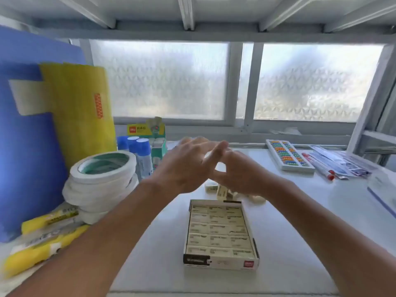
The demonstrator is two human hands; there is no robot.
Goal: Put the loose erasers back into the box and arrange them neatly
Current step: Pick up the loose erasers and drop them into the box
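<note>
Both hands raised above loose erasers [222, 190] behind the filled box [220, 234]: left hand [188, 166] fingers spread, holding nothing; right hand [240, 174] grip indiscernible.

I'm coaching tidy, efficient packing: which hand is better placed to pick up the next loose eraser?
Probably the right hand: it hovers over the loose erasers beyond the box. The left hand is spread, slightly left of them.
</note>
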